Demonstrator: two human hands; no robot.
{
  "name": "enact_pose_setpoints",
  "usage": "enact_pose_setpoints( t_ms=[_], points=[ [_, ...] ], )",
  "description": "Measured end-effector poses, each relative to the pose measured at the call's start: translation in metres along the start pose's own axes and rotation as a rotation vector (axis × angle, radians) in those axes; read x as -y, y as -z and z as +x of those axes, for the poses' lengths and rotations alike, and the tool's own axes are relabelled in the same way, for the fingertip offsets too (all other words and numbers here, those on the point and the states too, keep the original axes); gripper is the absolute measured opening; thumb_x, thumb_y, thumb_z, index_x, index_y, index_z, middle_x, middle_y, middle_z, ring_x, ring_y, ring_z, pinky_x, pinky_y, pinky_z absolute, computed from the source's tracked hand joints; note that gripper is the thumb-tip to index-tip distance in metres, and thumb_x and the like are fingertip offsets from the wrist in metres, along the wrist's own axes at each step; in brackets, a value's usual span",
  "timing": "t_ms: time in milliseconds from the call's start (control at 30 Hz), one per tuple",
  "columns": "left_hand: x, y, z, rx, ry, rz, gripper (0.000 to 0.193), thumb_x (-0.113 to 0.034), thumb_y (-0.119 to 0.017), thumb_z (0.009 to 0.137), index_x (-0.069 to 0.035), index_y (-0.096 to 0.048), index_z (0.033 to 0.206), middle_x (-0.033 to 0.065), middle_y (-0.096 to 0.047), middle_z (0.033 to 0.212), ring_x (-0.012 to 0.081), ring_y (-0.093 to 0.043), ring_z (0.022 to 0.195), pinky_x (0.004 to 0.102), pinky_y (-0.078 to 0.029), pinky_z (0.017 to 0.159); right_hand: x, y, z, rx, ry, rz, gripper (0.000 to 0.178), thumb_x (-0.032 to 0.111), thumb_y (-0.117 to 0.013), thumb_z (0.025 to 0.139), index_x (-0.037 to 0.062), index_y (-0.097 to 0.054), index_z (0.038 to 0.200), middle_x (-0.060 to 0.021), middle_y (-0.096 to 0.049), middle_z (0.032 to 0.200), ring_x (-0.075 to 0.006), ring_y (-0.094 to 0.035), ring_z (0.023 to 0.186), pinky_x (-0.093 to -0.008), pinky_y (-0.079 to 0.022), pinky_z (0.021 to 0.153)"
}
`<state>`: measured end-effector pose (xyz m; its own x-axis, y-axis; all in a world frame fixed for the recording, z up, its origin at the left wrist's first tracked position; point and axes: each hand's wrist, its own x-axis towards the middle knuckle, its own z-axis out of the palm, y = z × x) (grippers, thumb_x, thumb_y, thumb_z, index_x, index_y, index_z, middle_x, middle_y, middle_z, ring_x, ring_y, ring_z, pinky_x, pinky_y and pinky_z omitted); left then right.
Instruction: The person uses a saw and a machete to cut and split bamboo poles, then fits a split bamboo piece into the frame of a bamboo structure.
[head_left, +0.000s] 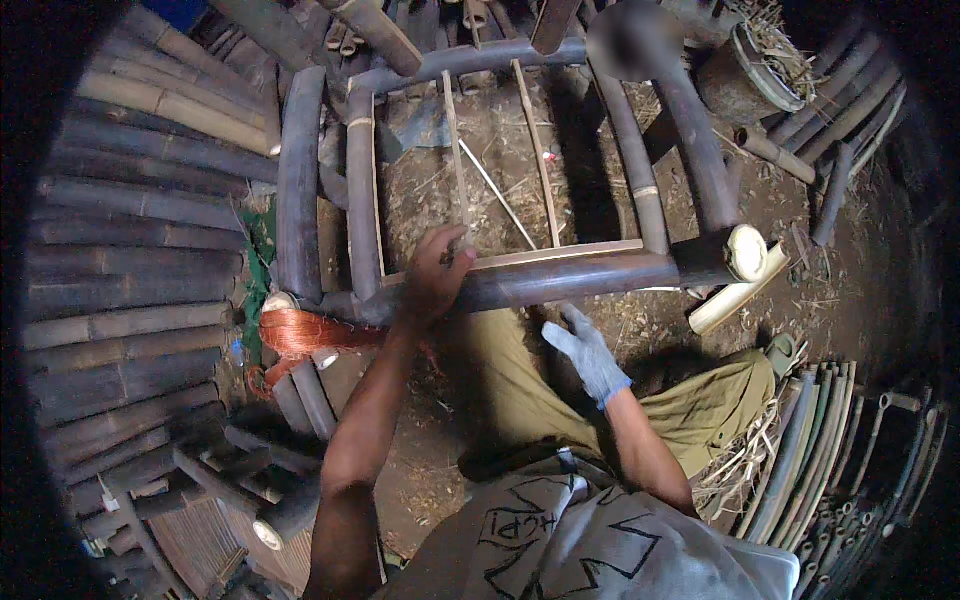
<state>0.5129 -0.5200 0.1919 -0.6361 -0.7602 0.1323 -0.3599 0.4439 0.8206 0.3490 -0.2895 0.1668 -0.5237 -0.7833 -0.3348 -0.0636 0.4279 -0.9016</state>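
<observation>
A dark bamboo frame [520, 287] lies before me, with two thin bamboo strips across its opening; one is the left bamboo strip [456, 150] and the other the right bamboo strip [537, 150]. My bare left hand [437, 272] reaches over the near rail, its fingers curled at the near end of the left strip. Along that rail's inner side runs a pale slat [590, 250]. My right hand [587, 352], in a grey glove, hovers on my side of the rail, fingers and thumb apart, holding nothing. A thin pale stick [497, 193] slants across the opening.
Orange twine [300, 332] hangs at the frame's near left corner. Bamboo poles [140, 245] lie in a row on the left. A bucket of shavings [745, 75] stands far right. A split bamboo piece [738, 290] and upright bamboo lengths [800, 455] are at right.
</observation>
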Motion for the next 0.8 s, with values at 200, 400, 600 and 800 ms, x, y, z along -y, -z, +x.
enact_pose_setpoints(
  t_ms=[200,400,600,800],
  points=[
    [-0.033,-0.018,-0.015,0.049,-0.157,-0.056,0.034,-0.011,-0.058,0.092,0.002,-0.061,0.123,0.0217,-0.061,0.124,0.0372,-0.058,0.117,0.0424,-0.043,0.104,0.005,-0.016,0.013,0.19,0.003,0.324,0.039,0.03,-0.069,0.091,-0.0004,-0.069,0.115,-0.0096,-0.069,0.112,-0.0205,-0.063,0.102,-0.0364,-0.046,0.094],
    [-0.02,-0.026,-0.018,0.025,-0.244,-0.013,0.042,-0.008,-0.061,0.086,0.001,-0.059,0.128,0.0214,-0.06,0.126,0.0374,-0.057,0.119,0.0447,-0.043,0.104,0.017,0.09,-0.043,0.165,-0.02,0.91,0.021,0.022,-0.056,0.1,0.011,-0.055,0.082,0.0019,-0.045,0.068,-0.0121,-0.05,0.065,-0.0437,-0.057,0.082],
    [-0.082,-0.065,-0.013,0.083,-0.481,0.099,0.055,-0.013,-0.07,0.083,-0.005,-0.055,0.135,0.0185,-0.056,0.134,0.0358,-0.054,0.127,0.0421,-0.043,0.108,0.104,0.149,-0.103,-0.031,0.405,-0.63,0.022,0.025,-0.064,0.093,0.0039,-0.069,0.095,-0.0038,-0.066,0.084,-0.0231,-0.063,0.078,-0.0405,-0.052,0.079],
    [-0.17,-0.043,0.0,0.317,-0.375,-0.269,0.026,-0.013,-0.074,0.083,-0.005,-0.07,0.107,0.0121,-0.066,0.098,0.0241,-0.065,0.089,0.0366,-0.052,0.077,0.196,0.203,-0.176,-0.41,0.742,-0.367,0.022,0.017,-0.073,0.075,0.0013,-0.069,0.091,-0.0126,-0.069,0.087,-0.0285,-0.066,0.078,-0.0387,-0.052,0.071]
  ],
)
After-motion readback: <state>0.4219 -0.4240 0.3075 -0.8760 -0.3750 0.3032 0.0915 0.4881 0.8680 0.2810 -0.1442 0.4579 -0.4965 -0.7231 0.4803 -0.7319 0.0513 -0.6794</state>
